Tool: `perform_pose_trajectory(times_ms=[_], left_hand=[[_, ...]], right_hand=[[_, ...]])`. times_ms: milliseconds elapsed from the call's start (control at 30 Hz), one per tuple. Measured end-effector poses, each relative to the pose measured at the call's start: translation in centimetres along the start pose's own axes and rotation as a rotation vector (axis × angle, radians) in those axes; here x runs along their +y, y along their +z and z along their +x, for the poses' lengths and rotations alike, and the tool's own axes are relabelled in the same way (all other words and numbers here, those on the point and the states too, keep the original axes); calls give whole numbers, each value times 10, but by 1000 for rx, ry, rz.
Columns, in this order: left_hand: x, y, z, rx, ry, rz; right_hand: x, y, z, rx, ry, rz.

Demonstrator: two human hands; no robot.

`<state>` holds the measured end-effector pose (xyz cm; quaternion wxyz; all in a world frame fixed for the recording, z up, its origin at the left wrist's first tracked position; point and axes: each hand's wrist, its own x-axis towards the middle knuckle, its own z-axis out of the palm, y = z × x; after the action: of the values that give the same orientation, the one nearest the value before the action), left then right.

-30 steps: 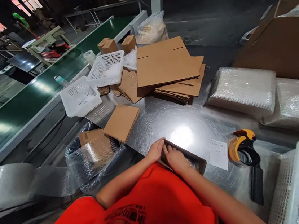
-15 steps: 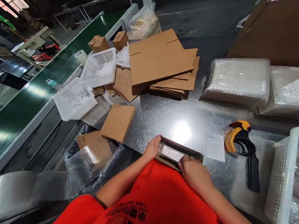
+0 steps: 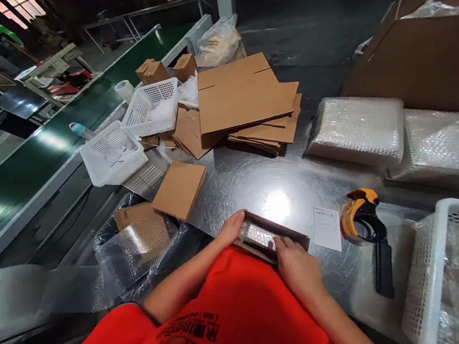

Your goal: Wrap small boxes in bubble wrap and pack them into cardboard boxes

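A small open cardboard box (image 3: 278, 223) rests on the metal table, close against my red shirt. Inside it lies a bubble-wrapped item (image 3: 259, 236), its contents hidden by the wrap. My left hand (image 3: 233, 227) grips the box's left end, thumb at the rim. Over the right part of the box, my right hand (image 3: 295, 257) has its fingers bent down onto the wrapped item; its fingertips are partly hidden. To the right lie a printed paper slip (image 3: 327, 228) and a yellow-and-black tape dispenser (image 3: 363, 217).
Flat cardboard sheets (image 3: 241, 95) are stacked at the table's back. White baskets (image 3: 112, 153) stand by a green conveyor (image 3: 54, 140). Large bubble-wrapped packs (image 3: 357, 125) sit at right, above another basket (image 3: 426, 259) of wrapped items. A bubble-wrap roll (image 3: 10, 294) is at left.
My right hand has shifted slightly left along the wrapped item, which sits a little lower in the box. My left hand stays on the box's end. The view has tilted slightly.
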<state>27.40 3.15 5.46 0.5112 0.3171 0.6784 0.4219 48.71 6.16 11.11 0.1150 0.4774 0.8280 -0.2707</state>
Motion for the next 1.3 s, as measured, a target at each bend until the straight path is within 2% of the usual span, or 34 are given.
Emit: perform_pose_trajectory(times_ms=[67,100,133,200,267,300,367,467,567,667,700,767,867,933,1000,1100,1200,1300], left_hand=[[-1,-9,-1,-85,-76,-154],[-3,-15,-1,-144,-120,-233],[-4,-21,-2,-210,-165,-297],[-8,-29,-1,-330,-229,-359],[-12,-31,3,-414,-243,-338],[-13,-29,7,-441,-230,-294],[-16,-21,14,-426,-173,-133],[-18,-6,26,-280,-72,143],[-19,-1,31,-190,53,278],[-17,-6,25,-129,278,436],[-14,-9,21,-148,355,505],[-6,-16,13,-292,470,650],[12,-24,4,-578,544,871],[22,-23,2,-647,573,1011],[25,-19,4,-610,577,1110],[19,-9,10,-475,485,1126],[2,-4,13,-360,461,985],[-16,0,11,-247,449,751]], right_hand=[[33,5,-9,246,-95,187],[50,11,-10,343,-84,340],[66,20,-9,388,-50,516],[85,41,-3,290,8,889],[86,63,8,136,42,1164],[81,71,15,112,72,1224],[68,81,28,170,158,1228],[55,81,42,240,220,1137],[57,79,43,275,138,1059],[61,79,37,404,22,992],[61,79,34,427,1,981],[62,80,31,419,-20,968],[67,80,32,351,-82,994],[73,82,35,310,-89,1080],[76,85,38,302,-45,1203],[74,89,40,333,32,1364],[66,89,38,353,81,1391],[56,85,34,403,128,1458]])
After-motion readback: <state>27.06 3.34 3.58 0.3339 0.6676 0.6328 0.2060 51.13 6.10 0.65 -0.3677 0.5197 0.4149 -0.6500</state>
